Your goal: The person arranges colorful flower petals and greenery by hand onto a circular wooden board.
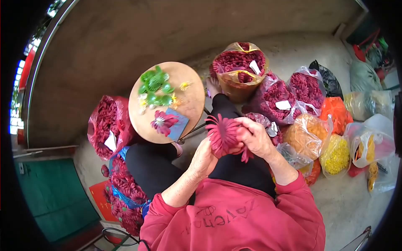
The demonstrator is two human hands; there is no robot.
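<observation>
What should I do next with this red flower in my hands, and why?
Probably reach the left hand to the board for a green piece. It and the right hand both grip the red flower, petals fanned out, and the green pieces lie on the left hand's side.

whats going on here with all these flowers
A seated person in a red top holds a dark red flower over their lap, the left hand under it and the right hand gripping its side. A round wooden board by their knee carries green leaf pieces and a second flower. Bags of red flowers and yellow petals lie around.
</observation>
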